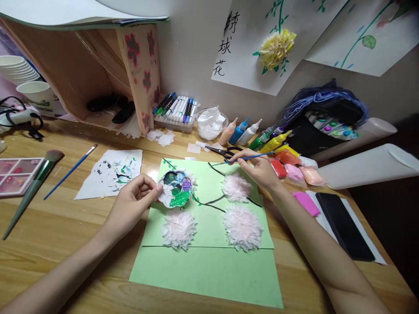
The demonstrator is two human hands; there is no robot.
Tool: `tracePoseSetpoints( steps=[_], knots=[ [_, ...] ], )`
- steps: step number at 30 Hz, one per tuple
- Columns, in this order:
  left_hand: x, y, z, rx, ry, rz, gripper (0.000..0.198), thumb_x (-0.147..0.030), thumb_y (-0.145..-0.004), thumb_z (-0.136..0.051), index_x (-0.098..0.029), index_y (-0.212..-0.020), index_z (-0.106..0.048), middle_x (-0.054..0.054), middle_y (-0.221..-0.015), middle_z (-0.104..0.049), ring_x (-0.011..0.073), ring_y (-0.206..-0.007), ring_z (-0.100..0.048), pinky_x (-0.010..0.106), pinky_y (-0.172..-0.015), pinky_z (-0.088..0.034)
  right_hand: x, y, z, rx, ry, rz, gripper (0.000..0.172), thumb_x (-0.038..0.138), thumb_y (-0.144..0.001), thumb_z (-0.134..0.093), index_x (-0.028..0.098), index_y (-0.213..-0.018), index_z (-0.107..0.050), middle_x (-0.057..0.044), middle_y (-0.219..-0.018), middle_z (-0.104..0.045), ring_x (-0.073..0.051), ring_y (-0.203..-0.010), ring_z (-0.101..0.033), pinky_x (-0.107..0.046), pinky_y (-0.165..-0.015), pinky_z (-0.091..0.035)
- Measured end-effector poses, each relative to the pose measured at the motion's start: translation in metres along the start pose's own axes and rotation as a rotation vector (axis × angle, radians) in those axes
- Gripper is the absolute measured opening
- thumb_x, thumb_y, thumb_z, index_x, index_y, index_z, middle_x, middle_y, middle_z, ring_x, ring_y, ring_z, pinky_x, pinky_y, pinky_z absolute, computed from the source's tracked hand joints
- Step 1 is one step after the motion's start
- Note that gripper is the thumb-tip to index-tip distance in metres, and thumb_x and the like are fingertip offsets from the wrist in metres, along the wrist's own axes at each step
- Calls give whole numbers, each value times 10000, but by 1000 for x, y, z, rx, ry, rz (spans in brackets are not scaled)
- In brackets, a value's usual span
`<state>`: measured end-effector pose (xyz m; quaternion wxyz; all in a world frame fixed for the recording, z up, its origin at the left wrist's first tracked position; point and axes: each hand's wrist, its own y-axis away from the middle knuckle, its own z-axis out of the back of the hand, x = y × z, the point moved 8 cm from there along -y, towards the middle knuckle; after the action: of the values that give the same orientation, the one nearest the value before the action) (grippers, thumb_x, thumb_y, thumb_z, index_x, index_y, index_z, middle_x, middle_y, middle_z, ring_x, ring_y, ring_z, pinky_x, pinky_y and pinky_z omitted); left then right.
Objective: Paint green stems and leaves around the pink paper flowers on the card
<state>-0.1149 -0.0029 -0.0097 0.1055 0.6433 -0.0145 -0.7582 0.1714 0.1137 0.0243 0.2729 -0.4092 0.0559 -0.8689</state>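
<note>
Head view: near the middle of the frame, the left hand pinches the rim of a flower-shaped paint palette between thumb and curled fingers. Right of it, the right hand has its fingers closed around a thin blue paintbrush, the bristle end pointing left, near a dark painted branch; whether it touches the paper cannot be told. Beneath both hands, at centre, lies a light green sheet bearing pale pink ruffled flowers, one partly hidden by the palette. Another green sheet shows below it, lower centre. Farther out, black-handled scissors lie just above the sheet, paint bottles stand at upper centre-right, a paint-stained paper lies left of centre, and a black phone-like slab rests at right.
</note>
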Motion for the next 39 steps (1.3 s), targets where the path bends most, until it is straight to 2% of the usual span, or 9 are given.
tracePoseSetpoints(
  steps=[8,14,20,26,34,39],
  knots=[
    [-1,1,-1,7,20,-1,245,-378,-756,-704,-191,-726,-549,-24,-665,-579,113,-635,-557,211,-592,-437,-1,1,-7,41,-2,-10,197,230,-857,-509,194,-858,-702,-40,-879,-711,-191,-894,-648,-313,-806,-490],
    [1,1,-1,9,18,5,252,-386,-763,-699,-189,-728,-546,-30,-660,-577,103,-633,-544,203,-597,-426,-1,0,-5,46,27,-19,200,210,-851,-499,192,-823,-696,-36,-842,-717,-183,-846,-648,-291,-747,-488],
    [0,1,0,9,14,3,264,-389,-761,-701,-184,-727,-538,-34,-659,-575,94,-634,-541,190,-597,-422,4,0,-1,20,25,2,194,214,-854,-506,194,-839,-698,-33,-824,-720,-181,-830,-646,-306,-791,-479],
    [-2,2,-1,14,20,2,264,-386,-771,-694,-182,-726,-532,-37,-652,-567,89,-634,-536,184,-591,-414,5,0,-7,65,26,1,203,207,-851,-492,193,-838,-694,-41,-849,-721,-190,-863,-647,-293,-759,-486],
    [0,1,-1,9,24,-1,263,-382,-768,-701,-180,-735,-537,-37,-668,-567,88,-640,-540,187,-597,-425,5,0,-1,19,40,11,188,203,-848,-506,201,-836,-694,-28,-821,-719,-181,-825,-643,-302,-782,-482],
    [-1,1,0,8,16,-5,270,-388,-763,-704,-178,-729,-537,-32,-674,-566,94,-642,-543,200,-606,-439,6,1,-5,53,48,22,186,205,-852,-508,204,-842,-693,-29,-839,-722,-181,-834,-645,-290,-745,-489]
  ],
)
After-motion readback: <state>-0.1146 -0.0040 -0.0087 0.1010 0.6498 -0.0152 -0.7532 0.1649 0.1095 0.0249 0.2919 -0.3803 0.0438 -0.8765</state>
